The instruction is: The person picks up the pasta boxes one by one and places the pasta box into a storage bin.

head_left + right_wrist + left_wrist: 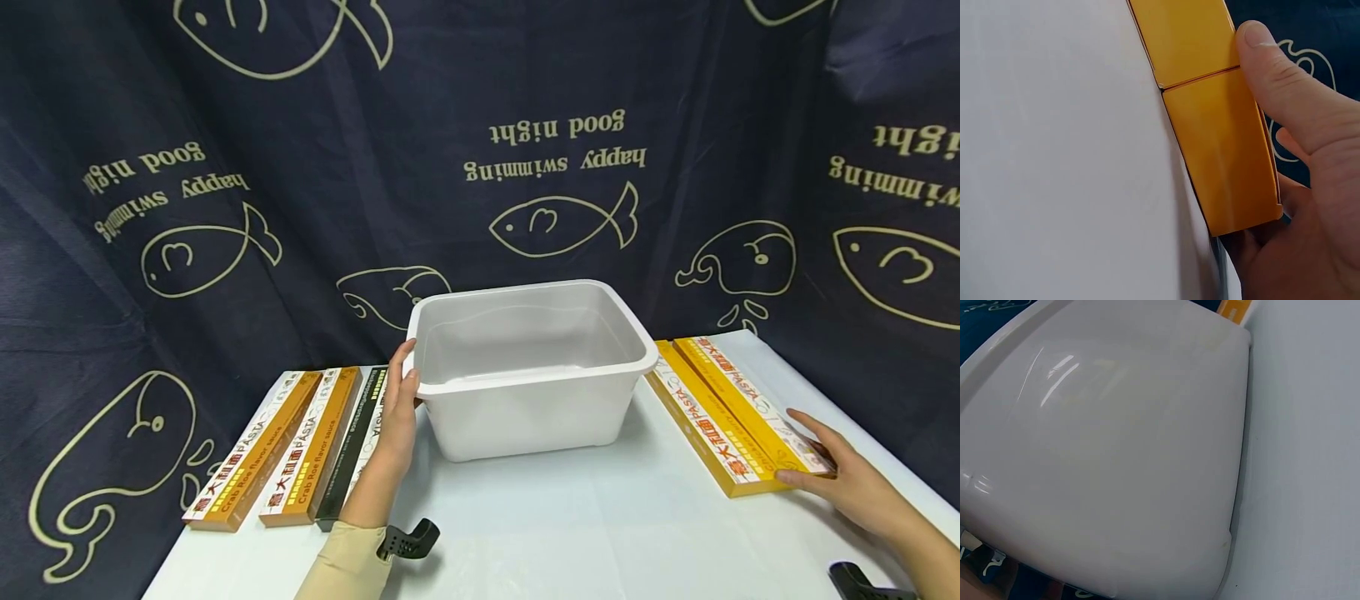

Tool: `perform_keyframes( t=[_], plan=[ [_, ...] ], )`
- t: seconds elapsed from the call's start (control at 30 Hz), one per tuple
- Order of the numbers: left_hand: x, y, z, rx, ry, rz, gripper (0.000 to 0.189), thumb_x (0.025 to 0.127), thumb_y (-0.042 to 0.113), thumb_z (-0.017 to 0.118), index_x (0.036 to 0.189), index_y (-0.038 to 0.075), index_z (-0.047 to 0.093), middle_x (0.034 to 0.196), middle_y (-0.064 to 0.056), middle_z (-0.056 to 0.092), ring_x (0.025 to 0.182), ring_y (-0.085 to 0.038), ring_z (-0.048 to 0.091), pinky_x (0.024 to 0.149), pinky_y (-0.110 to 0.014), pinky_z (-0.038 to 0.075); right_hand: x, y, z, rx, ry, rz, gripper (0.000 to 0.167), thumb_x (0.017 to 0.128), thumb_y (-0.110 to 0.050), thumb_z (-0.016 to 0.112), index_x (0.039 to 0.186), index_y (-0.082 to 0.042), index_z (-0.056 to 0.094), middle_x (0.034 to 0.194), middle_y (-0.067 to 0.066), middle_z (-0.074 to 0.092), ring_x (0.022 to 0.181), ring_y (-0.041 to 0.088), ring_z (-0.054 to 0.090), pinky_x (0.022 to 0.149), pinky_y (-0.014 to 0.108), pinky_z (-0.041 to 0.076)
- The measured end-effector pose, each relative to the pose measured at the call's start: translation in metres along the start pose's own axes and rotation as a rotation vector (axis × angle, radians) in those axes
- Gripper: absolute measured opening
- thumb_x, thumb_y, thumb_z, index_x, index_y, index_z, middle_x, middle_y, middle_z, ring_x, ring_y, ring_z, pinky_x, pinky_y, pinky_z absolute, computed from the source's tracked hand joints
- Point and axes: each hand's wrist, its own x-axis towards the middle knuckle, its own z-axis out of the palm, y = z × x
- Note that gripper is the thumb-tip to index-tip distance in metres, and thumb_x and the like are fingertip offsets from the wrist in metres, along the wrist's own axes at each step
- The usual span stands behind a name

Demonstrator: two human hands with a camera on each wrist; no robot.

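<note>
A white plastic bin point(525, 417) stands on the table, its open top facing up. My left hand point(396, 408) touches the left end of its rim, fingers extended upward and thumb at the near corner. In the left wrist view the bin's smooth wall point(1122, 450) fills most of the picture. On the right lie two yellow pasta boxes side by side, an inner box point(712, 433) and an outer box point(750, 408). My right hand point(847, 479) holds the near end of the outer box. In the right wrist view its thumb point(1266, 62) lies at the top edge by the seam, fingers partly hidden beyond the box.
Left of the bin lie two brown crab roe pasta boxes, an outer one point(251, 458) and an inner one point(315, 450). Beside them is a black pasta box point(352, 454), partly behind my left arm. A dark blue curtain point(420, 167) with fish drawings hangs behind the white table point(555, 525).
</note>
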Motion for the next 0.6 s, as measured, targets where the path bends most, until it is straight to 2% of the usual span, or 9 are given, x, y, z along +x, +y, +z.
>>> perform_keyframes(
  t=[0.1,0.13,0.2,0.3,0.4,0.43,0.5,0.57,0.6],
  plan=[
    [-0.0001,0.0005,-0.0004,-0.001,0.001,0.003,0.054,0.1,0.036,0.034,0.154,0.031,0.031,0.158,-0.006,0.034,0.123,-0.02,0.048,0.104,-0.048,0.035,-0.0002,0.0037,0.0006,-0.02,0.028,-0.03,0.101,0.089,-0.034,0.075,0.162,-0.019,0.007,0.151,0.043,0.023,0.117,-0.006,0.035,0.094,0.001,0.01],
    [-0.0001,0.0007,-0.0003,-0.003,0.0,0.004,0.054,0.101,0.036,0.035,0.154,0.03,0.031,0.159,-0.006,0.034,0.123,-0.02,0.048,0.104,-0.048,0.036,-0.0008,0.005,0.0007,-0.027,0.04,-0.036,0.1,0.089,-0.034,0.076,0.162,-0.019,0.01,0.15,0.042,0.026,0.106,-0.016,0.03,0.084,-0.001,0.01],
    [-0.0001,0.0009,-0.0005,-0.005,0.0,0.004,0.054,0.101,0.035,0.034,0.154,0.03,0.031,0.159,-0.006,0.033,0.123,-0.019,0.047,0.104,-0.047,0.036,-0.0011,0.0065,0.0001,-0.038,0.053,-0.031,0.099,0.088,-0.034,0.077,0.162,-0.019,0.013,0.147,0.041,0.031,0.093,-0.025,0.018,0.084,0.003,0.016],
    [0.0001,0.001,-0.001,-0.006,0.003,0.004,0.054,0.101,0.035,0.034,0.154,0.03,0.031,0.159,-0.006,0.033,0.124,-0.018,0.047,0.105,-0.047,0.035,0.0,0.0063,-0.0006,-0.048,0.054,0.01,0.099,0.088,-0.038,0.076,0.161,-0.018,0.013,0.146,0.041,0.032,0.104,-0.009,0.036,0.104,0.023,0.024],
    [0.0002,0.0009,-0.0013,-0.01,0.006,0.004,0.054,0.1,0.035,0.035,0.154,0.031,0.031,0.158,-0.006,0.034,0.123,-0.018,0.048,0.105,-0.047,0.035,0.0008,0.0057,0.0008,-0.032,0.046,0.029,0.098,0.089,-0.039,0.074,0.161,-0.016,0.012,0.152,0.041,0.024,0.127,0.03,0.039,0.115,0.048,0.018],
    [0.0001,0.0011,-0.0013,-0.012,0.005,0.005,0.054,0.1,0.035,0.035,0.154,0.031,0.031,0.158,-0.006,0.035,0.123,-0.018,0.048,0.105,-0.048,0.035,0.0009,0.0062,0.0015,-0.02,0.05,0.02,0.097,0.089,-0.037,0.074,0.161,-0.016,0.013,0.154,0.041,0.022,0.134,0.029,0.035,0.119,0.043,0.016],
    [-0.0005,0.0012,-0.001,-0.015,0.003,0.004,0.054,0.1,0.035,0.035,0.154,0.031,0.031,0.158,-0.008,0.035,0.122,-0.018,0.049,0.105,-0.048,0.035,-0.0002,0.0078,0.0033,-0.002,0.067,-0.011,0.094,0.089,-0.034,0.075,0.161,-0.016,0.017,0.155,0.04,0.019,0.142,0.007,0.029,0.117,0.018,0.01],
    [-0.0009,0.0015,-0.0005,-0.014,0.0,0.002,0.054,0.1,0.035,0.035,0.154,0.031,0.031,0.158,-0.008,0.035,0.122,-0.017,0.049,0.105,-0.048,0.035,-0.0013,0.0095,0.004,0.003,0.083,-0.026,0.092,0.088,-0.033,0.076,0.16,-0.017,0.021,0.157,0.039,0.019,0.123,-0.022,0.022,0.095,-0.003,0.008],
    [-0.0012,0.0017,-0.0004,-0.016,-0.001,0.001,0.054,0.1,0.035,0.035,0.154,0.031,0.031,0.158,-0.008,0.035,0.122,-0.017,0.049,0.105,-0.047,0.035,-0.0013,0.0101,0.0039,0.003,0.086,-0.025,0.091,0.089,-0.033,0.076,0.16,-0.017,0.022,0.157,0.039,0.019,0.127,-0.023,0.019,0.087,-0.006,0.007]
  ],
)
